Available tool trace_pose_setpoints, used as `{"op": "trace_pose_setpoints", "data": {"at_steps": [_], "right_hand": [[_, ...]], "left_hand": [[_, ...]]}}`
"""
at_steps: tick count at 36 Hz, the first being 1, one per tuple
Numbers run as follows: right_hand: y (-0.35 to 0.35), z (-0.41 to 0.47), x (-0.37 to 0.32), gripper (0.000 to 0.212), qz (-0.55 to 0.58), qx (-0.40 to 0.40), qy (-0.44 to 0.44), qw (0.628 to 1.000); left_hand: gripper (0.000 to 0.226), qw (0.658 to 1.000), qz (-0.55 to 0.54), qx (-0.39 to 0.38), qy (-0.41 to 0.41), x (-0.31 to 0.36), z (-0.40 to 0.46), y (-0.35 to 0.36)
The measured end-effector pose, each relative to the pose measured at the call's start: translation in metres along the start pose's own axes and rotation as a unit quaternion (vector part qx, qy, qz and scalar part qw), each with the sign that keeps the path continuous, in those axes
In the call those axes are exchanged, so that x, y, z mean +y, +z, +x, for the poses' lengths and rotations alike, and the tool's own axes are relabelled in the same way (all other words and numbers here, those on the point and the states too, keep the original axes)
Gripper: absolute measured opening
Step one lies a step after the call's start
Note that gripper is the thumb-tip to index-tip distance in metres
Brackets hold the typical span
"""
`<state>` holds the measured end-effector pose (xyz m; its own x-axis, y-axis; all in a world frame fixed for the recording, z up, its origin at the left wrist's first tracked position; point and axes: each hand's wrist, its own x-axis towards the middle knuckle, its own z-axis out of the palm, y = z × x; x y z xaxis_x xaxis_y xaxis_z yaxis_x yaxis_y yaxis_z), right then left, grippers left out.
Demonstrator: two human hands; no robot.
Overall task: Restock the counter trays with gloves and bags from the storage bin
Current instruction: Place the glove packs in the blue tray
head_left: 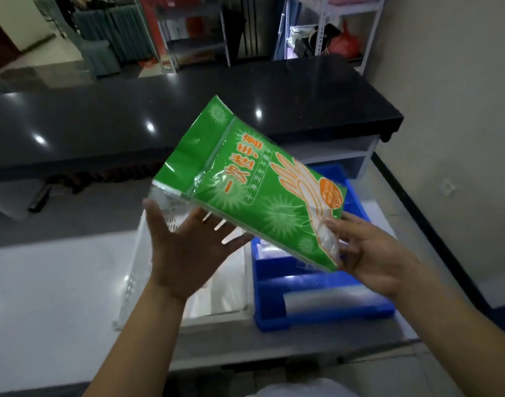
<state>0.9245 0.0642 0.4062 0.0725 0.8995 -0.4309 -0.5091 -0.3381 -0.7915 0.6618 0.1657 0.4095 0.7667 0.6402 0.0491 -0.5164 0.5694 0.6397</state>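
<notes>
A green pack of disposable gloves (245, 179), printed with orange characters and a hand drawing, hangs tilted in the air above the counter. My right hand (368, 253) pinches its lower right corner. My left hand (188, 247) is spread palm-up under the pack's lower left edge, fingers apart, touching or nearly touching it. Below the pack sit a white perforated tray (139, 270) on the left and a blue plastic bin (325, 293) on the right. Clear plastic bags lie in both.
The white work counter (45, 296) carries the tray and bin. Behind it runs a raised glossy black countertop (159, 110). A beige wall (460, 138) closes the right side. Metal shelving (345, 30) and red displays stand far behind.
</notes>
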Motion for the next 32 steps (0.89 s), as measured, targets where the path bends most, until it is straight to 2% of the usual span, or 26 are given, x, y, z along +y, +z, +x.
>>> {"op": "trace_pose_setpoints", "data": {"at_steps": [2, 8, 10, 13, 16, 19, 20, 22, 24, 29, 32], "right_hand": [[-0.028, 0.0, -0.016, 0.041, -0.03, -0.001, 0.01, 1.0], [-0.082, 0.007, -0.053, 0.043, -0.107, 0.006, 0.061, 0.992], [-0.093, 0.012, -0.061, 0.044, -0.123, 0.005, 0.081, 0.989], [-0.107, 0.021, -0.069, 0.045, -0.128, 0.007, 0.1, 0.987], [-0.116, 0.03, -0.073, 0.043, -0.131, 0.011, 0.109, 0.985], [-0.124, 0.04, -0.076, 0.04, -0.144, 0.009, 0.102, 0.984], [-0.127, 0.044, -0.078, 0.038, -0.153, 0.005, 0.097, 0.984], [-0.132, 0.052, -0.082, 0.038, -0.176, -0.005, 0.08, 0.981], [-0.135, 0.064, -0.086, 0.036, -0.207, 0.0, 0.047, 0.977], [-0.13, 0.102, -0.105, 0.027, -0.236, 0.039, -0.092, 0.967], [-0.121, 0.128, -0.112, 0.024, -0.246, 0.073, -0.164, 0.953]], "left_hand": [[0.094, 0.998, -0.021, -0.042, -0.031, 0.002, 0.009, -0.001], [0.105, 0.985, -0.018, -0.07, -0.159, 0.019, 0.036, -0.01], [0.105, 0.981, -0.006, -0.05, -0.188, 0.025, 0.044, -0.009], [0.101, 0.975, 0.054, 0.027, -0.213, 0.027, 0.055, -0.007], [0.082, 0.967, 0.095, 0.072, -0.226, 0.025, 0.066, -0.005], [0.034, 0.942, 0.219, 0.095, -0.235, 0.016, 0.077, -0.001], [0.031, 0.934, 0.249, 0.123, -0.225, 0.012, 0.081, -0.003], [0.043, 0.923, 0.286, 0.177, -0.188, 0.004, 0.092, -0.009], [0.048, 0.912, 0.323, 0.202, -0.153, 0.002, 0.104, -0.01], [0.04, 0.876, 0.407, 0.254, -0.037, 0.018, 0.143, -0.021], [0.034, 0.866, 0.41, 0.287, 0.004, 0.021, 0.164, -0.034]]}}
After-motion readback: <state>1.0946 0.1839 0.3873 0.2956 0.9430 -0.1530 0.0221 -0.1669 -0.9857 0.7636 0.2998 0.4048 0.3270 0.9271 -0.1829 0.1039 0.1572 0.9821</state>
